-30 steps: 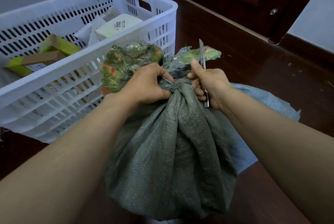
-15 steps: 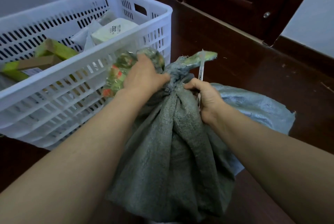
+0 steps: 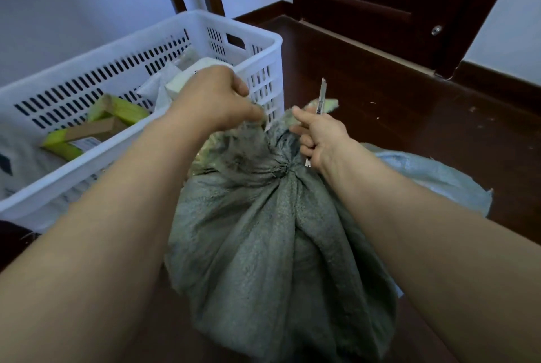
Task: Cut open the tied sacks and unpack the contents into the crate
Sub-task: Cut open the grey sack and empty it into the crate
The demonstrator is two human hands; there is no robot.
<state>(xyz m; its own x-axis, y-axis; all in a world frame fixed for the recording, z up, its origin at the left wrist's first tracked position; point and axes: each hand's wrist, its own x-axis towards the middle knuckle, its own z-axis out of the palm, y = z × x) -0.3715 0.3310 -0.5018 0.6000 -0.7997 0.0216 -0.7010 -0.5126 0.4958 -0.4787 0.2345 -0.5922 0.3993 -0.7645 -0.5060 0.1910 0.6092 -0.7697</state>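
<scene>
Since 0.5 s ago, lifted the left hand (image 3: pixel 216 96) higher, level with the near rim of the white crate (image 3: pixel 272 40), fingers curled tight on the loose top flap of the grey sack (image 3: pixel 278 245), stretching it upward. Kept the right hand (image 3: pixel 322 137) just beside the tied neck, fingers wrapped round the handle of the utility knife (image 3: pixel 321 96). Knife held near upright as before: long axis running from the neck upward, tip on top, clear of the fabric. Sack upright on the dark floor (image 3: pixel 395 105), just right of the crate, neck uppermost, 1 pale blue sack (image 3: pixel 433 178) flat behind. Inside the crate, yellow-green boxes (image 3: pixel 123 105) and white packets (image 3: pixel 187 81).
</scene>
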